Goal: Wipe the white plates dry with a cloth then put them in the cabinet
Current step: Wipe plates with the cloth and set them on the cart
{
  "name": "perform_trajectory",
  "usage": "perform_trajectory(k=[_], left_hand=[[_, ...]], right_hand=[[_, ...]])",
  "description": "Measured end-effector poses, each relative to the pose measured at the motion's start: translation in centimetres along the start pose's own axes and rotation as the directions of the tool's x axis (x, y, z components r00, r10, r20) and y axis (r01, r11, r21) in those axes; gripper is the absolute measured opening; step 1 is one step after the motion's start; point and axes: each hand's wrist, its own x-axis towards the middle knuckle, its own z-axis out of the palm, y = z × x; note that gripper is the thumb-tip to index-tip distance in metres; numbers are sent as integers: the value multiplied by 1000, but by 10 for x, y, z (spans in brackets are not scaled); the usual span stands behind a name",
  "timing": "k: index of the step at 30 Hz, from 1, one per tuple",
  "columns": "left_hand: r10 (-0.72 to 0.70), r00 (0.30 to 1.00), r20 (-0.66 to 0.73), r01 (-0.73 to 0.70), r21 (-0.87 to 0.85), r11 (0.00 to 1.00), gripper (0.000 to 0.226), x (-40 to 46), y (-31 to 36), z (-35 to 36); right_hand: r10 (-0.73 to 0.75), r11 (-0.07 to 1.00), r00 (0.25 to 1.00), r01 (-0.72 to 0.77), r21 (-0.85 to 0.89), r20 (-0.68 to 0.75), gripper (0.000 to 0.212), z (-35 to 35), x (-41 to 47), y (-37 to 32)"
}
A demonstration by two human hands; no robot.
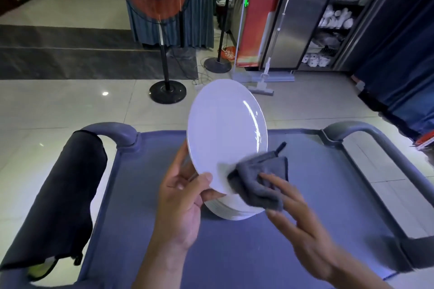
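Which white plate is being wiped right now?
The tilted plate gripped at its lower rim by the left hand, with the right hand pressing the grey cloth on it. The others lie flat in the stack beneath.

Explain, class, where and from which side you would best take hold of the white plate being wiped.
Grip the plate at its near lower rim, from the left, thumb on the face and fingers behind, as the left hand does. It stands tilted on edge, so this leaves the face clear for the grey cloth under the right hand.
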Motion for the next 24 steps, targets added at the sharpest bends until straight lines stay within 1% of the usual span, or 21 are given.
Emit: perform_trajectory(k=[1,2,3,4,5,6,7,8,9,10,11,12,13,14,15,17,18,19,21,23,24], left_hand=[[10,1000,-7,-10,4,1000,68,0,0,-1],[23,1000,-15,-23,16,1000,68,0,0,0],[37,999,-27,-36,32,999,70,-1,0,1],[46,998,-43,-44,44,998,73,-1,-1,3],[48,997,-57,-45,52,998,75,-3,-2,6],[46,996,-71,-42,60,997,77,-5,-4,8],[42,996,-77,-36,66,997,78,-7,-7,11],[37,996,-81,-31,74,997,78,-10,-9,15],[30,996,-86,-23,82,996,78,-13,-11,19],[20,996,-92,-12,91,996,78,-15,-12,24],[11,995,-97,-1,102,995,78,-18,-13,30],[0,995,-99,11,111,994,79,-20,-13,35],[-9,995,-102,22,124,992,79,-22,-14,41],[-14,994,-111,30,140,990,79,-24,-17,48],[-19,993,-114,36,149,988,79,-25,-21,57],[-38,993,-111,51,123,991,80,-30,-30,72],[-51,992,-115,63,104,993,80,-32,-34,80],[-64,991,-117,75,92,993,80,-35,-38,88],[-67,992,-106,77,90,993,82,-43,-46,103],[-65,992,-105,76,96,992,87,-50,-52,113],[-71,989,-126,82,82,993,88,-54,-56,117]], right_hand=[[77,979,996,-67,190,-44,48,-4,-1,1],[180,919,978,-130,373,-103,48,-10,-1,3],[333,813,932,-205,545,-146,43,-18,1,4],[479,683,866,-265,680,-144,37,-27,2,7],[579,573,808,-309,759,-108,37,-38,2,11],[621,502,781,-331,799,-66,46,-49,3,17],[631,475,774,-329,816,-55,56,-59,5,21],[609,496,789,-298,816,-82,63,-70,8,22],[560,543,818,-239,805,-135,64,-79,11,21],[481,609,852,-157,778,-205,57,-88,15,16],[375,696,885,-71,715,-276,49,-94,18,11],[237,793,913,17,609,-333,43,-98,20,4],[75,880,931,107,463,-358,38,-99,23,-1],[-73,927,943,184,327,-324,37,-96,25,-5],[-189,949,953,240,207,-238,41,-90,27,-7],[-327,945,945,326,35,15,52,-71,29,-6],[-357,933,928,359,-3,109,53,-61,28,-5],[-367,927,918,374,-20,150,53,-53,28,-3],[-362,932,918,362,33,164,51,-51,34,-4],[-352,936,919,341,89,180,49,-63,50,-4],[-352,936,915,343,78,197,49,-71,59,-2]])
